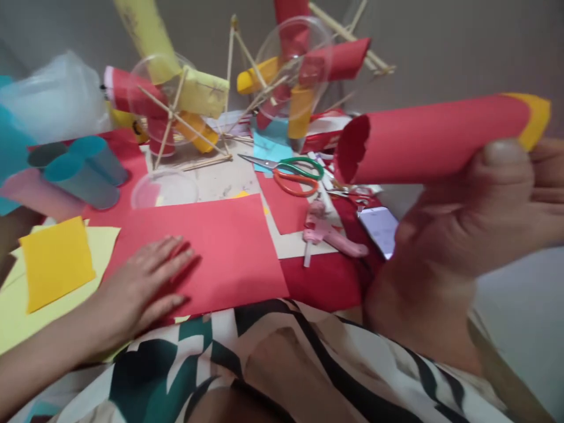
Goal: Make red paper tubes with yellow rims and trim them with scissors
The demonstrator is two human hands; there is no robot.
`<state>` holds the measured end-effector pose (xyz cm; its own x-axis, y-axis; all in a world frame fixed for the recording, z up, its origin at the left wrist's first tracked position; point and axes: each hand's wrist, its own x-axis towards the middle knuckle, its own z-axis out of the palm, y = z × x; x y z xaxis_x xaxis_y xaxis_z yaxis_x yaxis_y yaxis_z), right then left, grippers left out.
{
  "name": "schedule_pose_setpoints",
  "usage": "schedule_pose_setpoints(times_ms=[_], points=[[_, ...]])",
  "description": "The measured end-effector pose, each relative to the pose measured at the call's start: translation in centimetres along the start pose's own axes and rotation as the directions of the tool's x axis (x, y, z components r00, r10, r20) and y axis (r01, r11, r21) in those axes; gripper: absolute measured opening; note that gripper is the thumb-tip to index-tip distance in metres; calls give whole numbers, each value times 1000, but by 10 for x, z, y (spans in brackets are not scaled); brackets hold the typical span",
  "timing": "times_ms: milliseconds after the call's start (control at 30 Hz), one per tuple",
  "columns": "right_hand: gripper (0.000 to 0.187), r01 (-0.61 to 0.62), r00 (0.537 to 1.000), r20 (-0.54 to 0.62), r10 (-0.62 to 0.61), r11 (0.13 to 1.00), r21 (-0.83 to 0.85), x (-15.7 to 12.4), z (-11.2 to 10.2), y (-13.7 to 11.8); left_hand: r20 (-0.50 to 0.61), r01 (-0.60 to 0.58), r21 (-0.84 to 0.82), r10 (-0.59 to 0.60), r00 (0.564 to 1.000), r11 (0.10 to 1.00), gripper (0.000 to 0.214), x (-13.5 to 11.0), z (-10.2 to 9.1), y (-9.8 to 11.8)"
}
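My left hand (152,276) lies flat with its fingers stretched out on a large red sheet of paper (233,247). Raised at the right, my right hand (489,200) grips a red paper tube (436,138) between thumb and fingers. The tube is held sideways with its dark open end toward the left, and its far right end has a yellow edge (537,117). Below the tube's open end lie scissors (295,171) with green and orange handles, and a pink glue gun (330,232).
Two wheel-like models, a left one (171,111) and a right one (286,76), stand at the back on wooden sticks. Blue cups (83,179) lie at the left near a yellow paper square (57,264). A phone (379,229) rests by my right wrist.
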<state>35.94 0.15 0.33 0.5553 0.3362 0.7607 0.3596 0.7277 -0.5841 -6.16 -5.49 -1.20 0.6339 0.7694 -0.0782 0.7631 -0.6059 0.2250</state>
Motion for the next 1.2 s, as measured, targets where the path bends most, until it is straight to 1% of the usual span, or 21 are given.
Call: schedule_pose_setpoints(times_ms=[33,100,167,233,267,367,467,567,667,733,767,800,833,867,900,933,967,1000,1033,1133,1200], points=[[26,128,989,-71,-128,992,1,2,1,-6,47,-64,16,64,997,998,72,6,11,5],[20,191,978,-75,-194,980,-51,5,0,-20,131,-122,51,114,985,991,71,17,26,9],[11,203,976,-60,-211,972,-115,9,-7,-31,167,-147,91,130,977,985,69,25,33,7],[5,229,966,-82,-244,961,-153,11,-17,-38,160,-169,125,148,976,978,67,32,34,2],[5,234,963,-101,-251,959,-159,13,-23,-40,151,-178,142,156,976,974,67,35,33,-1],[14,164,972,-133,-191,968,-191,15,-34,-45,120,-196,186,175,977,963,67,45,33,-7],[19,120,980,-130,-151,968,-221,16,-36,-49,90,-191,191,177,980,963,69,56,34,-15],[16,103,985,-126,-122,984,-147,16,-33,-51,84,-166,156,154,984,974,70,70,28,-21],[11,49,996,-68,-54,995,-82,13,-30,-53,72,-133,28,131,989,991,69,81,9,-16],[10,-34,998,50,38,996,-77,8,-26,-56,14,-75,-139,78,997,987,68,86,-8,-4],[11,-96,982,155,110,991,-92,5,-22,-58,-47,-29,-244,18,999,969,67,88,-16,3],[13,-165,940,283,191,980,-115,1,-18,-61,-93,-12,-339,-21,995,941,67,90,-24,12],[17,-224,864,427,267,963,-148,-4,-13,-63,-115,-4,-424,-49,992,905,69,93,-30,21],[21,-271,755,566,331,943,-191,-9,-6,-66,-124,-17,-502,-53,991,865,75,96,-35,31],[24,-289,648,677,349,935,-205,-14,0,-68,-112,-32,-570,-39,993,821,82,100,-39,40],[29,-287,564,755,334,937,-200,-18,7,-70,-95,-49,-627,-15,995,777,91,104,-41,49],[31,-277,523,794,309,943,-184,-23,13,-71,-78,-69,-663,22,997,745,101,108,-42,56],[32,-267,489,827,277,950,-160,-27,19,-72,-59,-77,-682,50,997,727,109,113,-42,63],[34,-259,472,845,251,956,-139,-31,24,-72,-48,-84,-685,70,996,724,115,117,-41,68],[33,-249,436,879,191,965,-86,-40,32,-70,-61,-99,-639,77,995,763,119,126,-36,75],[28,-229,438,885,160,971,-62,-44,32,-68,-82,-104,-603,67,994,791,114,129,-31,75]])
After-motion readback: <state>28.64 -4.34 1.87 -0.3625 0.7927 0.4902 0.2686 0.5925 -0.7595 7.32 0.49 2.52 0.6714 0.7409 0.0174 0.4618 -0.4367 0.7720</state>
